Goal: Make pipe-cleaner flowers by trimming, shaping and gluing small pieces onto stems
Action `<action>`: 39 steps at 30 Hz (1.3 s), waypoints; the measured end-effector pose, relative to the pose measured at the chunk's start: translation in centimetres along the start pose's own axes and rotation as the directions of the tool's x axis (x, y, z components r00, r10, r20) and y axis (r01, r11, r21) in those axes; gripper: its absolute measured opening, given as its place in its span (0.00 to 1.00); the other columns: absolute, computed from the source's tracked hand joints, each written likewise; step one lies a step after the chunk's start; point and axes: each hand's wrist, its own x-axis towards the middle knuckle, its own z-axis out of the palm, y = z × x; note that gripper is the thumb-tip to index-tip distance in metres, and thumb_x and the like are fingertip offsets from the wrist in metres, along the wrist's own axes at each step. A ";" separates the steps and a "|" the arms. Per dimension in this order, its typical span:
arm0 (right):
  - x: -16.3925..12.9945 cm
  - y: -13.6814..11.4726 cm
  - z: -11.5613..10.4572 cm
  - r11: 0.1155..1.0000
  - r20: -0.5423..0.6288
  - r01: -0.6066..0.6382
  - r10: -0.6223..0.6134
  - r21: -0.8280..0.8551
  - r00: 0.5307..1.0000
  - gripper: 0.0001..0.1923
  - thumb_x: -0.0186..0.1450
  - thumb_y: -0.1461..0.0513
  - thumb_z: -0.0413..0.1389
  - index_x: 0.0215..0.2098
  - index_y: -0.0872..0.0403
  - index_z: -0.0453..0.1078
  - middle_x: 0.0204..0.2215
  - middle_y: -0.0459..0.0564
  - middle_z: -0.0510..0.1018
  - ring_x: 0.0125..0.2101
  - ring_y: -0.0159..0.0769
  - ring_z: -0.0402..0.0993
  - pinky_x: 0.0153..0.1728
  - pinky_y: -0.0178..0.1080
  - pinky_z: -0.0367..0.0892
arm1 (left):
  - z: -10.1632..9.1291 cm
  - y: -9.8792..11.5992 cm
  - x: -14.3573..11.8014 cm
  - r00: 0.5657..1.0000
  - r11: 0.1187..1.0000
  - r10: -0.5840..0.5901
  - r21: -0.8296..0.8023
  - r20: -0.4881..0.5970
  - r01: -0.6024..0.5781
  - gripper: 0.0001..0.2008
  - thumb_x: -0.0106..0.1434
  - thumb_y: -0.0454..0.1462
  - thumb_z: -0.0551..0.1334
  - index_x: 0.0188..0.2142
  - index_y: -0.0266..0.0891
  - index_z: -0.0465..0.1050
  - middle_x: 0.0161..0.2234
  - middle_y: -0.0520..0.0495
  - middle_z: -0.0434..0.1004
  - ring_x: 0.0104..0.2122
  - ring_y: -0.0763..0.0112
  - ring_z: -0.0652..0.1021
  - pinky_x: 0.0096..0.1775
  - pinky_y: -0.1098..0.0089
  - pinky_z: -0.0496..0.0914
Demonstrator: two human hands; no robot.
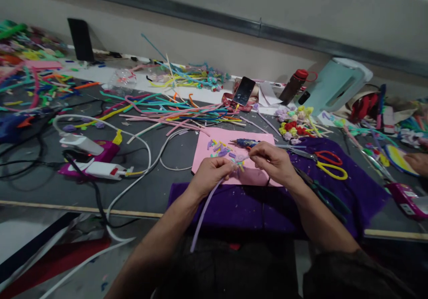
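A lilac pipe cleaner (pixel 204 212) runs from my left hand (pixel 214 174), its loose tail hanging down over the purple cloth. My left thumb and fingertips are pinched on it. My right hand (pixel 271 160) is closed in a pinch at the curled lilac part between the hands; the exact grip is partly hidden. Both hands are above a pink sheet (pixel 199 154). Short cut pipe cleaner pieces (pixel 219 148), purple, yellow and green, lie on the sheet beyond my left hand. A dark blue pointed tool (pixel 245 142) lies just behind my right hand.
Scissors with red and yellow handles (pixel 331 167) and a green-handled tool (pixel 329 196) lie right on purple cloth (pixel 354 187). Long pipe cleaners (pixel 187 114) lie behind. White cables (pixel 149 152) and a power strip (pixel 107 151) sit left. Another person's hand (pixel 417 161) is far right.
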 end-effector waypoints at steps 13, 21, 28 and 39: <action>0.2 0.6 0.0 0.999 0.086 -0.049 0.047 0.017 0.995 0.04 0.61 0.65 0.54 0.30 0.55 0.71 0.27 0.46 0.73 0.28 0.30 0.67 0.29 0.33 0.61 | 0.2 -0.5 -0.3 0.983 0.876 0.185 0.455 -0.011 -0.159 0.11 0.52 0.42 0.61 0.19 0.39 0.74 0.16 0.53 0.66 0.17 0.76 0.63 0.21 0.75 0.54; -0.1 0.7 0.1 0.999 0.138 -0.007 0.014 -0.050 0.990 0.05 0.62 0.63 0.54 0.31 0.55 0.71 0.28 0.47 0.72 0.29 0.30 0.68 0.30 0.33 0.62 | 0.1 -0.6 -0.2 0.982 0.817 0.185 0.552 0.027 -0.169 0.13 0.55 0.42 0.58 0.20 0.38 0.74 0.16 0.53 0.66 0.19 0.76 0.63 0.22 0.75 0.54; -0.3 0.8 0.0 0.989 0.198 0.012 0.018 -0.150 0.980 0.05 0.62 0.62 0.54 0.33 0.56 0.71 0.29 0.48 0.72 0.28 0.30 0.68 0.31 0.33 0.62 | 0.0 -0.7 -0.2 0.987 0.785 0.154 0.600 0.052 -0.155 0.14 0.56 0.43 0.57 0.24 0.36 0.75 0.18 0.54 0.67 0.20 0.76 0.65 0.23 0.75 0.56; -0.3 0.6 -0.1 0.960 0.296 0.038 0.047 -0.276 0.954 0.04 0.63 0.65 0.53 0.34 0.56 0.69 0.33 0.49 0.72 0.33 0.32 0.70 0.33 0.33 0.62 | 0.2 -0.8 -0.2 0.986 0.790 0.154 0.591 0.069 -0.165 0.13 0.55 0.41 0.57 0.24 0.37 0.76 0.17 0.54 0.68 0.20 0.77 0.65 0.23 0.75 0.55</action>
